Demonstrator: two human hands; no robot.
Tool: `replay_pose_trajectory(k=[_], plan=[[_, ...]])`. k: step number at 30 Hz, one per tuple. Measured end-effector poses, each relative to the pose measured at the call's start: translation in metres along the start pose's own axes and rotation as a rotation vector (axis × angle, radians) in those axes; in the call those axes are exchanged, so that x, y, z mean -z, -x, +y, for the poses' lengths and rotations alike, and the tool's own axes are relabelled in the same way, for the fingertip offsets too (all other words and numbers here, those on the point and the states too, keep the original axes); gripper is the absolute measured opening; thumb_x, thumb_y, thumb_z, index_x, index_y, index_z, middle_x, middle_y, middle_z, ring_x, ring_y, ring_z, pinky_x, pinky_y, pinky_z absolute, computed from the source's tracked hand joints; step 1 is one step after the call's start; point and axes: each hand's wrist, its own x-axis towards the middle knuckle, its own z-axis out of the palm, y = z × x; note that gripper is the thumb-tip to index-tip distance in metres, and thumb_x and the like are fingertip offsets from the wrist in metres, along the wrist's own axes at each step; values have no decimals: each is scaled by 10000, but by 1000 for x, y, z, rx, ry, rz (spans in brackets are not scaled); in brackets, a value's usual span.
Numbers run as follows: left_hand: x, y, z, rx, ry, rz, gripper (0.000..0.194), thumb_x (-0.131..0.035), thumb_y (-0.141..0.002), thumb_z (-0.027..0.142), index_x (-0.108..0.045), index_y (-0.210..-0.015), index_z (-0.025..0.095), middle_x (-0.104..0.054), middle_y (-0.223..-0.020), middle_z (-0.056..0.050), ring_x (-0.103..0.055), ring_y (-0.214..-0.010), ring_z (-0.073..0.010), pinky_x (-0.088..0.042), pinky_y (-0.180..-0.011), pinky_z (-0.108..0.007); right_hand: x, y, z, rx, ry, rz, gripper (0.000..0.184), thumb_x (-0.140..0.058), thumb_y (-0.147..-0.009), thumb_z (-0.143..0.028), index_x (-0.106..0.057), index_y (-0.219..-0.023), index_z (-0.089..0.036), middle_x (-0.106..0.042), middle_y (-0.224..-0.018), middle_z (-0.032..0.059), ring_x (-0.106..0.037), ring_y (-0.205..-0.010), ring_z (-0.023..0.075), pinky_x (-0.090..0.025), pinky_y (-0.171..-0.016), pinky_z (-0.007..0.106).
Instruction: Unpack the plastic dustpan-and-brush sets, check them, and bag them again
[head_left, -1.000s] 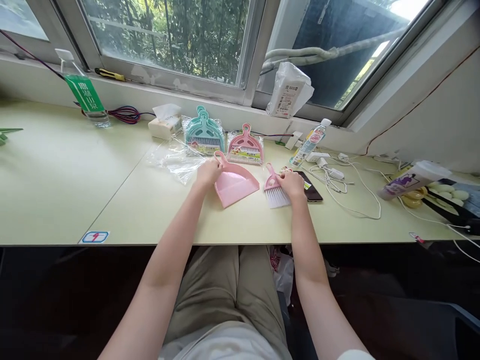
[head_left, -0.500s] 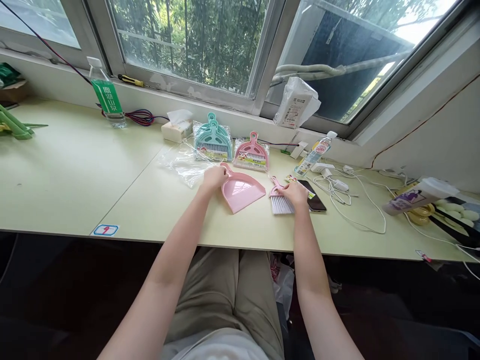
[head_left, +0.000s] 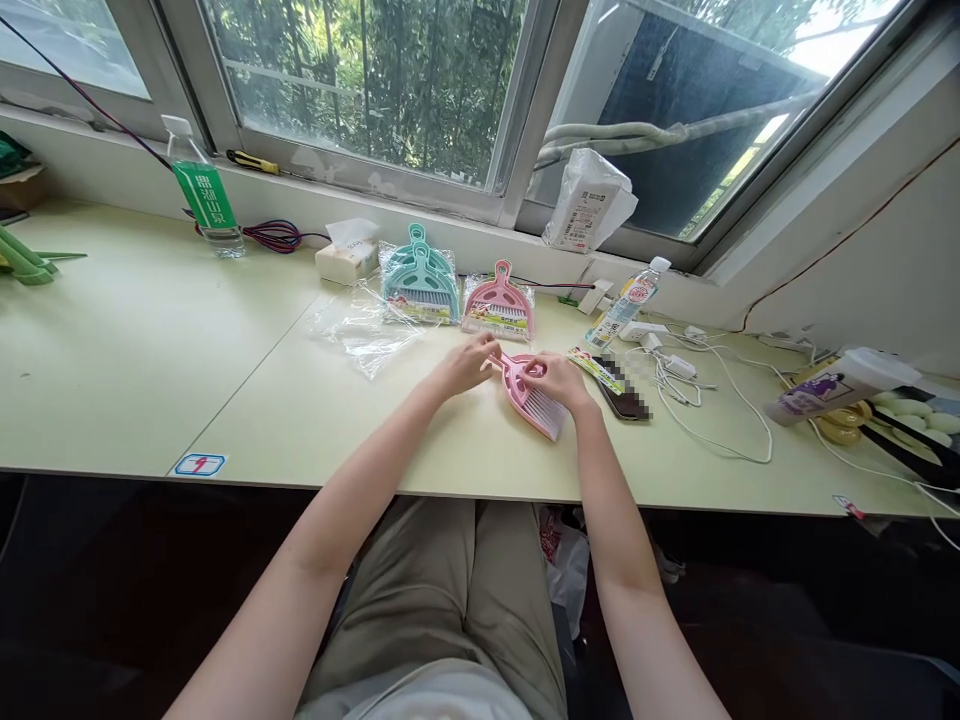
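Note:
In the head view my left hand point(head_left: 469, 366) is closed around the handle end of a pink dustpan point(head_left: 520, 412). My right hand point(head_left: 561, 381) grips a small pink hand brush point(head_left: 545, 411) with white bristles. The brush lies over the dustpan and hides most of its tray. Beyond my hands stand a wrapped pink dustpan set point(head_left: 498, 303) and wrapped teal dustpan sets point(head_left: 421, 280). A crumpled clear plastic bag point(head_left: 369, 335) lies left of my left hand. Right of my right hand is a colourful label card point(head_left: 596, 369), partly over a dark phone point(head_left: 628, 404).
Along the window side stand a tissue pack point(head_left: 347, 262), a green-labelled water bottle point(head_left: 206, 195) and a second bottle point(head_left: 628, 305). White cables point(head_left: 720, 450) spread over the right of the table point(head_left: 247, 410). A white cup point(head_left: 840, 385) leans at far right.
The dustpan and brush were apart, one in each hand. Now they are together, brush over dustpan, and the dustpan has turned and moved right. My hands are closer to each other.

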Motion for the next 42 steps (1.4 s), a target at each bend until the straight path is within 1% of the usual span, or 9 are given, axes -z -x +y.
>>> replay_pose_trajectory(k=[2,4,9,13,28,32,35,38,42], plan=[[0,2,-10,-61,-151,57,365,-577,-801,101,-591,-1161,164,-526,-1303,-133,-498,-1181,-271,-425,-963,-383,-3,-1,0,6,-45,-11,171,-680,-773,-387,-717,-795,-221,-701,-934,30,-622,-874,181,-413,-712,266],[-3,3,-19,-110,-259,25,414,-574,-807,59,-566,-1207,165,-490,-1362,-141,-463,-1234,-279,-399,-1005,-404,-5,-2,-2,19,-88,-12,181,-685,-774,-391,-724,-812,-219,-703,-948,33,-619,-856,176,-415,-705,264],[-12,3,-23,-206,-338,-72,227,-487,-919,120,-608,-1111,131,-589,-1149,-150,-549,-1078,-240,-439,-922,-362,-14,-5,-10,81,-246,-49,158,-680,-790,-363,-702,-809,-208,-715,-926,18,-616,-820,156,-425,-733,255],[-7,5,-18,-273,-376,-126,262,-431,-938,103,-620,-1117,127,-602,-1093,-153,-560,-1023,-229,-468,-840,-333,-18,-5,-11,91,-323,-48,167,-684,-777,-362,-681,-786,-196,-711,-887,15,-610,-798,157,-427,-735,257],[-11,7,-6,-280,-552,-184,333,-363,-936,26,-610,-1136,123,-642,-1093,-127,-607,-998,-200,-430,-794,-293,-8,-4,-4,1,-332,-101,194,-739,-718,-403,-732,-730,-210,-749,-848,11,-650,-777,160,-434,-700,245],[-14,8,-6,-268,-498,-201,318,-394,-923,38,-600,-1141,144,-642,-1086,-121,-617,-987,-189,-445,-786,-275,-1,-3,-5,19,-288,-165,167,-749,-707,-393,-748,-708,-226,-755,-840,9,-655,-761,162,-436,-679,242],[-17,9,-10,-241,-407,-209,282,-446,-906,61,-608,-1120,144,-646,-1073,-129,-619,-991,-201,-464,-795,-283,0,-1,-10,9,-186,-142,139,-742,-705,-373,-744,-708,-234,-752,-837,11,-658,-772,174,-432,-682,250],[-17,5,-12,-148,-259,-100,298,-438,-905,75,-616,-1129,159,-642,-1110,-131,-608,-1046,-217,-472,-858,-316,-6,0,-19,-19,-148,-36,106,-712,-723,-324,-714,-763,-227,-740,-825,6,-659,-770,179,-436,-684,258],[-14,-7,-5,179,133,331,388,-426,-929,157,-532,-1297,217,-580,-1276,-124,-540,-1200,-237,-411,-1020,-400,-14,-6,-28,-40,-349,194,162,-699,-751,-312,-650,-876,-220,-727,-892,2,-668,-808,170,-476,-730,265]])
